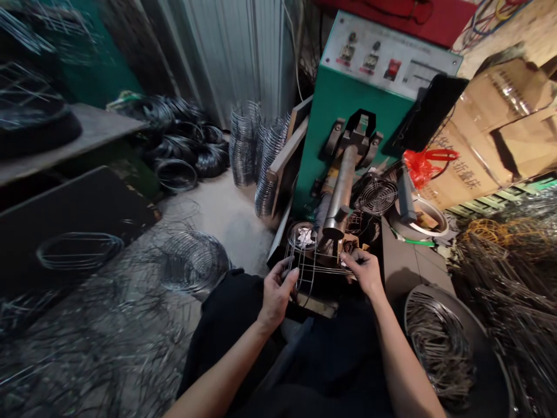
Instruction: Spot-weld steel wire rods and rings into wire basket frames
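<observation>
My left hand [278, 290] is closed on the left side of a wire frame [307, 278], which has a rounded outline and thin crossbars. My right hand [363, 270] pinches at the right end of the frame's wires, under the machine's metal arm [342, 194]. The fingertips of my right hand are close to the small parts below that arm, and what exactly they pinch is hard to make out. The green machine [352, 96] stands directly ahead, with switches on its top panel.
Stacked wire rings [195, 261] lie on the floor at left, more stand by a board [289, 157]. A basin [483, 348] of metal strips sits at right beside heaped wire [509, 290]. Cardboard [491, 139] leans behind a white bowl [439, 223].
</observation>
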### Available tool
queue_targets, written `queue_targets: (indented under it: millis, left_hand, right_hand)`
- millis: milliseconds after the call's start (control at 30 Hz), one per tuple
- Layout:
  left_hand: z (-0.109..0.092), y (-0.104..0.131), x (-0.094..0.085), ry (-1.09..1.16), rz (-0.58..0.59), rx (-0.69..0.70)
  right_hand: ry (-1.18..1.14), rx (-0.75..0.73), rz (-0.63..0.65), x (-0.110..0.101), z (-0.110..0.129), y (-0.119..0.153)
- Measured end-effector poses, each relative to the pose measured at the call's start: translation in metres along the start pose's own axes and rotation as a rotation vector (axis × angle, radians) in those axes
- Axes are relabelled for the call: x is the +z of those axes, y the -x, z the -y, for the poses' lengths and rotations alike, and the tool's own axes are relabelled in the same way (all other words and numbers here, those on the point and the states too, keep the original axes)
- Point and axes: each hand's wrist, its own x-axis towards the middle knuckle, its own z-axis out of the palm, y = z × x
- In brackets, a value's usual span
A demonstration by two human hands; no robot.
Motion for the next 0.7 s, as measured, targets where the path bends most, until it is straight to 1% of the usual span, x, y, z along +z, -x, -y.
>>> queue_targets:
  millis: [100,167,267,700]
  left_hand:
    - [-0.0009,-0.0022,0.0022,0.003,-0.037,0.011]
    - [-0.0010,-0.0040,0.0036,0.003,-0.044,0.011]
    - [0.0003,-0.0062,0.0052,0.000,-0.035,0.013]
    - [0.0009,-0.0083,0.0078,0.005,-0.025,0.014]
  right_hand:
    - [-0.003,0.015,0.010,-0.0004,-0.0003,-0.0028]
    - [0.023,-0.002,0.002,-0.0014,-0.0007,-0.0050]
    - [0.048,-0.027,-0.010,-0.0028,-0.0015,-0.0075]
    - [0.045,0.031,0.027,-0.0031,-0.0066,-0.0089]
